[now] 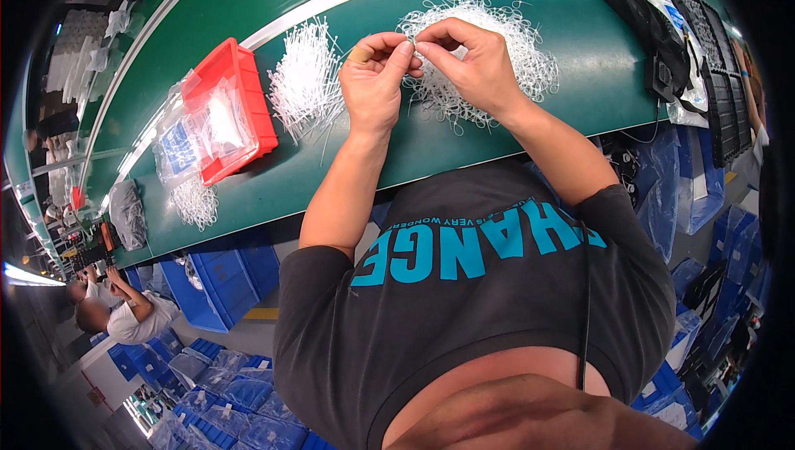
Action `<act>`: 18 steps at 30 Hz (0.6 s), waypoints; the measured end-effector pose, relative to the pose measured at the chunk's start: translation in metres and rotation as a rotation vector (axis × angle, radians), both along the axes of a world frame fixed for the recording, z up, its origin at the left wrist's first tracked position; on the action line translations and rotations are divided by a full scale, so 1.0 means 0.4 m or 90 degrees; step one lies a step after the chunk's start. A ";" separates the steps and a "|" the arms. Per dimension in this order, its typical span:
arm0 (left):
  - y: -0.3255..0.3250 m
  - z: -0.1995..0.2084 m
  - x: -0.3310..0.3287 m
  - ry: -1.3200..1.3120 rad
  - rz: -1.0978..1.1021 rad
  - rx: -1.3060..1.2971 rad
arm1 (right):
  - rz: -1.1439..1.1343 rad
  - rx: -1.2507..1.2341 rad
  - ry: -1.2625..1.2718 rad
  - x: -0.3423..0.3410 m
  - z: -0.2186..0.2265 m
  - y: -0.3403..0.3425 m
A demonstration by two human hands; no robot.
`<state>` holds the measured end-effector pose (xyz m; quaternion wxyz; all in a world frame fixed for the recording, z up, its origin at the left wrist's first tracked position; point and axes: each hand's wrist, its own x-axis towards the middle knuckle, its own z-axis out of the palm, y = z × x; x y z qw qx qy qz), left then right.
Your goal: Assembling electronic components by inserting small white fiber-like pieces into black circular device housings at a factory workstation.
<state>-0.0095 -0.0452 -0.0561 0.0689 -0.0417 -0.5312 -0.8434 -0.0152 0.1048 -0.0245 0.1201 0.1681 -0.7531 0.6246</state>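
Over the green workbench, my left hand (pixel 371 84) and my right hand (pixel 476 59) meet fingertip to fingertip. Both are closed in a pinch on a thin white cable tie (pixel 411 39), of which only a tiny part shows between the fingers. Behind and beside my right hand spreads a big heap of white cable ties bent into loops (pixel 517 57). Left of my left hand lies a pile of straight white cable ties (pixel 303 77), roughly lined up with one another.
A red plastic bin (pixel 263 115) with clear bags (pixel 178 148) stands on the left, a small heap of white ties (pixel 195 204) beside it. At the right lie a black bag (pixel 621 15) and black trays (pixel 720 77). Blue crates (pixel 219 284) stand below; another person (pixel 124 313) works far left.
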 end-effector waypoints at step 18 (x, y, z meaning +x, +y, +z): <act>0.007 0.006 0.012 -0.009 -0.031 -0.136 | 0.022 0.034 -0.049 0.009 -0.007 0.028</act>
